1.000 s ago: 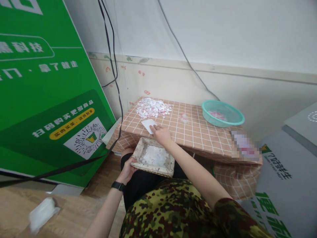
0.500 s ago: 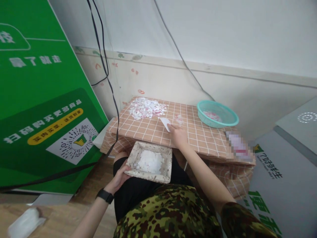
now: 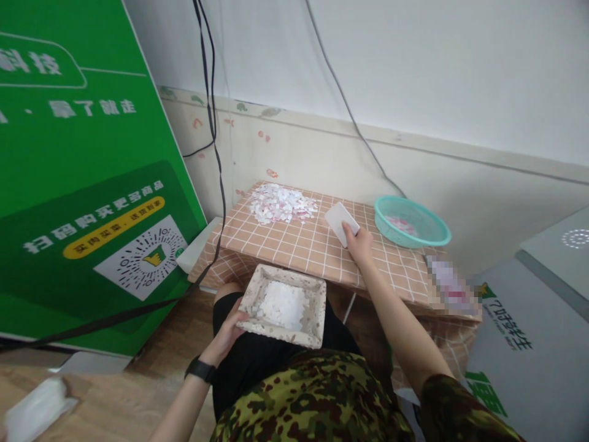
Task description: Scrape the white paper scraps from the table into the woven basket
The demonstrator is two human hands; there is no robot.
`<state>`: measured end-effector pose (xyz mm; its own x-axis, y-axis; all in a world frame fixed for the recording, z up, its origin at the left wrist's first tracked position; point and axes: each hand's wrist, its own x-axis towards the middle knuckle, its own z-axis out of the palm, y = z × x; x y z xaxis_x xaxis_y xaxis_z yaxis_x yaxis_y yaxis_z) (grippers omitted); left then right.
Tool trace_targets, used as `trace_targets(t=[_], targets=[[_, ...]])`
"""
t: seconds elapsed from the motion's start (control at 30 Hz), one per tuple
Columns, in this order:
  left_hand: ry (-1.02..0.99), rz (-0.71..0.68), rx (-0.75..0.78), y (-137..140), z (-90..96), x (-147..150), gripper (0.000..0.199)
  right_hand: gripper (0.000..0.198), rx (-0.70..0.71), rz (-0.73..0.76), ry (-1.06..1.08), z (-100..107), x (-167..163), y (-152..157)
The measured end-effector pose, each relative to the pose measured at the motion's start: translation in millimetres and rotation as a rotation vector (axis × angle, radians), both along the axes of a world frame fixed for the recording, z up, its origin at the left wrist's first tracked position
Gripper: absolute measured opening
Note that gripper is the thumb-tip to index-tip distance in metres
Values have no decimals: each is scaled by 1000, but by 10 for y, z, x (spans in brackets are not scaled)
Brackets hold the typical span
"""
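Observation:
With my left hand (image 3: 231, 325) I grip the left edge of a speckled, off-white rectangular tray (image 3: 317, 310) at my lap, just in front of the table edge. Small white pieces (image 3: 283, 305) lie heaped inside it. My right hand (image 3: 360, 244) pinches a flat white card (image 3: 341, 222) by its near right corner, over the table. A pile of white and pinkish paper-like scraps (image 3: 283, 204) is spread at the table's back left, apart from the card. The fingers under the tray are hidden.
A brown checked cloth (image 3: 294, 248) covers the table. At its back right stands a turquoise plastic basket (image 3: 435, 228) with pinkish scraps inside. A blurred-out flat object (image 3: 453, 285) lies at the right corner. Black cables (image 3: 216, 153) hang on the left beside a green panel (image 3: 101, 141).
My right hand has moved the card rightward, away from the scrap pile, over the pinkish patch seen earlier on the cloth. My left hand still holds the tray. The view has shifted slightly.

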<state>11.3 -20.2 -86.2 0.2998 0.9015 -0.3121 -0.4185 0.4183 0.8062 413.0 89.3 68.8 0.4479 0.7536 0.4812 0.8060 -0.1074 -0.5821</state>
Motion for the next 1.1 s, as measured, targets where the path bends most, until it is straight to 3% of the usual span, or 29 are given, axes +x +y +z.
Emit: trace_targets(t=[0.13, 0.27, 0.47, 0.73, 1.1], targets=[[-16, -7, 3, 34, 18, 9, 56, 67, 51, 165, 61, -4, -222, 63], [-35, -19, -6, 28, 33, -4, 57, 57, 75, 300, -17, -66, -382, 69], [-63, -23, 6, 31, -17, -24, 54, 52, 98, 305, -168, -149, -388, 66], [-71, -32, 7, 37, 30, -11, 55, 55, -43, 278, -252, -28, -459, 205], [-27, -13, -11, 33, 60, -9, 49, 53, -61, 413, -51, 19, -601, 313]])
